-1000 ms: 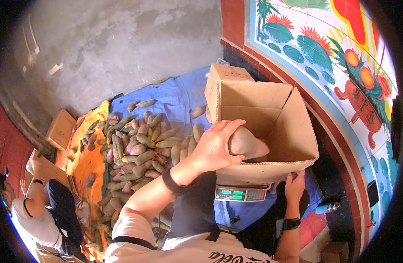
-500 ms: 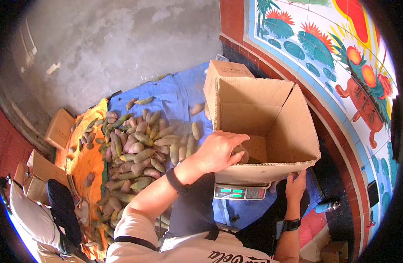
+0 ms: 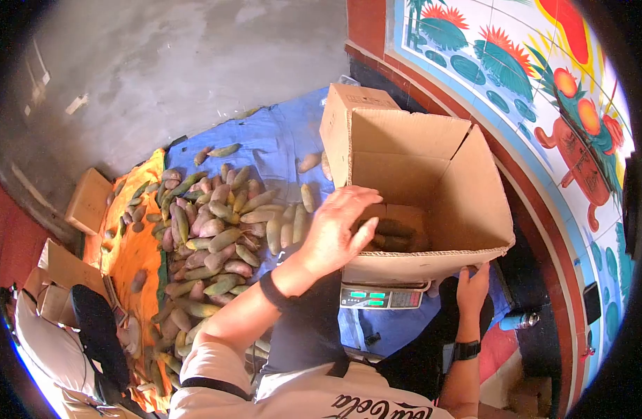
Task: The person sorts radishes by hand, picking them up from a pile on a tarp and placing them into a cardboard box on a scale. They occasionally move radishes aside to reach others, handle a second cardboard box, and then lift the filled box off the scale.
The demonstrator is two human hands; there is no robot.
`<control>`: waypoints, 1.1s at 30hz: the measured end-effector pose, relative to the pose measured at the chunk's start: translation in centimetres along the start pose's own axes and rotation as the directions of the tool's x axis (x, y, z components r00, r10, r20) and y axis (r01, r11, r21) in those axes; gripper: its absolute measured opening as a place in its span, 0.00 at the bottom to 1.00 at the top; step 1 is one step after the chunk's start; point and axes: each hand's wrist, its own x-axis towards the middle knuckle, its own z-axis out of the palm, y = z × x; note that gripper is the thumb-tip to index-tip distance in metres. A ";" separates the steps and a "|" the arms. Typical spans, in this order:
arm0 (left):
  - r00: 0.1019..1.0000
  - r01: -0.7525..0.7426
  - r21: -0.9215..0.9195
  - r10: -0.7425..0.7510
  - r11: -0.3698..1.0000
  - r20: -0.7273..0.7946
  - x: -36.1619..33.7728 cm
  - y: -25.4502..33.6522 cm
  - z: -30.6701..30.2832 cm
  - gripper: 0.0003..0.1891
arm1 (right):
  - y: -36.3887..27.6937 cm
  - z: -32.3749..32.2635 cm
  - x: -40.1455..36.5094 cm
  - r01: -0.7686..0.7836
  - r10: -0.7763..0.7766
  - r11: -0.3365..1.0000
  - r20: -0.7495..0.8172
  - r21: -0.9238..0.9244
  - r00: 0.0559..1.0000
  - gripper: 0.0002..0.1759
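A large open cardboard box (image 3: 433, 269) stands tilted toward me on a digital scale (image 3: 380, 297) with lit green displays. My left hand (image 3: 335, 230) is over the box's left rim, fingers and thumb apart, with nothing in it. Inside, on the shaded bottom, lie a few long root vegetables (image 3: 396, 228), partly hidden by the near wall. My right hand (image 3: 472, 288) grips the near right bottom corner of the box; some of its fingers are hidden. To the left spreads a heap of green and pinkish root vegetables (image 3: 216, 230), radish-like in shape.
A blue tarp (image 3: 272, 140) and an orange cloth (image 3: 132, 258) lie under the heap. Another carton (image 3: 356, 98) stands behind the box. A tiled painted wall (image 3: 502, 91) curves along the right. Another person (image 3: 56, 342) is at lower left, and a blue bottle (image 3: 520, 321) lies at right.
My left hand has let go of a root vegetable inside the box, opened, and moved up and left toward the rim. My right hand stays at the corner; the view has shifted slightly.
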 end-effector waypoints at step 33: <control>-0.111 0.803 0.588 -0.994 -0.099 -0.016 -47.5 -14.3 -8.5 0.32 | 1.7 0.4 0.4 0.002 -0.005 0.991 -0.020 -0.132 1.000 0.20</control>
